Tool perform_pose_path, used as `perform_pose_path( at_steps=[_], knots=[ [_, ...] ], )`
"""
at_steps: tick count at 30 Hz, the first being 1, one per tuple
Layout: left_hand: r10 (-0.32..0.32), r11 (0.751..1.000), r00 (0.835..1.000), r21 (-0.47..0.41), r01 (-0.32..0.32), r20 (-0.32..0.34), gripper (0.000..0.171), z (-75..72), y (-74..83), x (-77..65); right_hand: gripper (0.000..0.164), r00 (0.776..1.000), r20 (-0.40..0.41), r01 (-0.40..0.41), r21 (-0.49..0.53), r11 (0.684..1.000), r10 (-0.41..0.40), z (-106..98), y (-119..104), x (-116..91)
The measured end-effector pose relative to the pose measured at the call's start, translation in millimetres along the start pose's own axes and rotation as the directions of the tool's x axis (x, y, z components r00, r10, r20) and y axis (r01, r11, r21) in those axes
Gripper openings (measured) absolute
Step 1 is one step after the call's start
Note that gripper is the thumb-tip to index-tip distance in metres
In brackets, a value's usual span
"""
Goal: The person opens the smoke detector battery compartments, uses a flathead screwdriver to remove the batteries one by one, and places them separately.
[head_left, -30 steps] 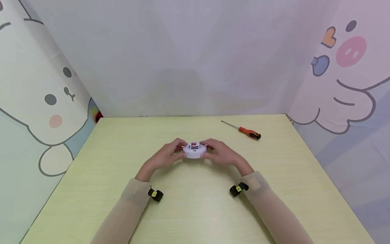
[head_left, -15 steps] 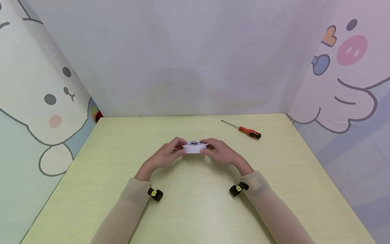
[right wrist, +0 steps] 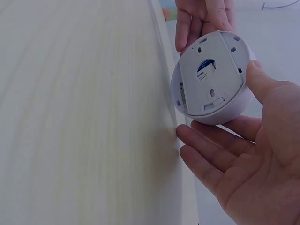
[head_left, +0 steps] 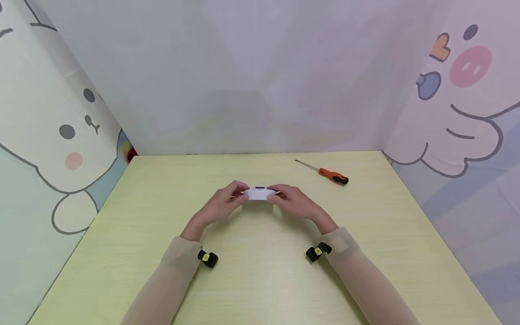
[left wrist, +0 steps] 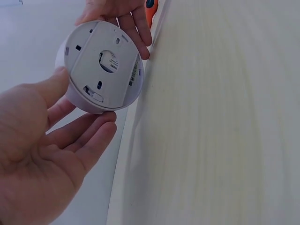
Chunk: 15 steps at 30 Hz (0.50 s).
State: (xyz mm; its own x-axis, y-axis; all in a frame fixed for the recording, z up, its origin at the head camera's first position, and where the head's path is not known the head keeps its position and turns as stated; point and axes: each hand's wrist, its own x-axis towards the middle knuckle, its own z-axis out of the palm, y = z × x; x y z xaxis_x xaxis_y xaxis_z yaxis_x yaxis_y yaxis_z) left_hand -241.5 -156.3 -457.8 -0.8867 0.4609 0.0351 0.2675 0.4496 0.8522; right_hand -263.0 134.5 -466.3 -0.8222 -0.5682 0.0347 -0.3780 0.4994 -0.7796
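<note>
White disc (head_left: 259, 195) tipped since the earlier frame, slotted top (head_left: 260, 188) turned away. I pinch opposite edges, left hand (head_left: 221, 204) and right hand (head_left: 298, 203); disc sits between them, off the table (head_left: 260, 271) (underside (left wrist: 89, 65) showing a round hole (left wrist: 109, 61)).

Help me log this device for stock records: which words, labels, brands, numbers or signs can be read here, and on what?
No text is readable.
Label in the central hole of the white device: printed lines, too small and blurred.
Strip label near its edge: fine dark print, too blurred.
Yellow patch on the wrist camera: any marking is too small.
Screwdriver: no legible text.
</note>
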Motion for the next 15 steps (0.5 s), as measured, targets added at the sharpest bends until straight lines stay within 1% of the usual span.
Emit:
perform_pose_path(
  at_steps=[3,15],
  knots=[
    [-0.011,1.000,1.000,-0.006,0.011,-0.001,0.030,-0.6,-0.2,0.6,0.051,1.000,0.000,-0.011,0.002,1.000,0.011,0.1,1.1,0.9],
    [0.000,0.999,1.000,-0.033,0.000,0.002,0.033,-0.8,-0.9,0.3,0.052,1.000,-0.007,-0.019,0.021,1.000,0.020,1.1,0.9,0.8]
  ],
)
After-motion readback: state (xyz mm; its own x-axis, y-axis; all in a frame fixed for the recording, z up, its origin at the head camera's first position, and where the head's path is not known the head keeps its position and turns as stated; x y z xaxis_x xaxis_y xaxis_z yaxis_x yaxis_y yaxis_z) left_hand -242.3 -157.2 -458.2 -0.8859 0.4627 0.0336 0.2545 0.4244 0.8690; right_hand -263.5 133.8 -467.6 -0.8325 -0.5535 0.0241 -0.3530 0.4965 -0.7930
